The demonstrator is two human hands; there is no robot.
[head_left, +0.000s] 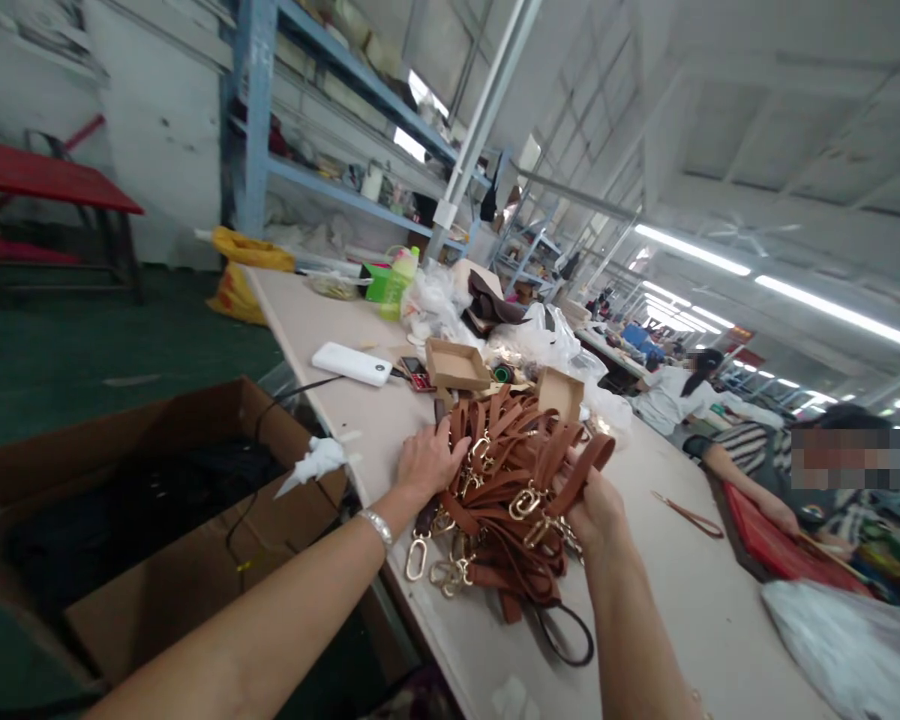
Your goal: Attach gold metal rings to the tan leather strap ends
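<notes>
A heaped bundle of brown leather straps with gold-coloured metal clasps lies on the table before me. At its left side, my left hand is closed on the edge of the bundle, its fingertips partly hidden among the straps. On the opposite side my right hand grips several looped straps, with the loops standing up above the fingers. Oval gold rings hang out at the near left of the heap. A dark loop sticks out at the near end.
Beyond the straps stand small cardboard boxes, a white power bank, plastic bags and a green bottle. One loose strap lies to the right on the table. An open carton is at left; a co-worker sits at right.
</notes>
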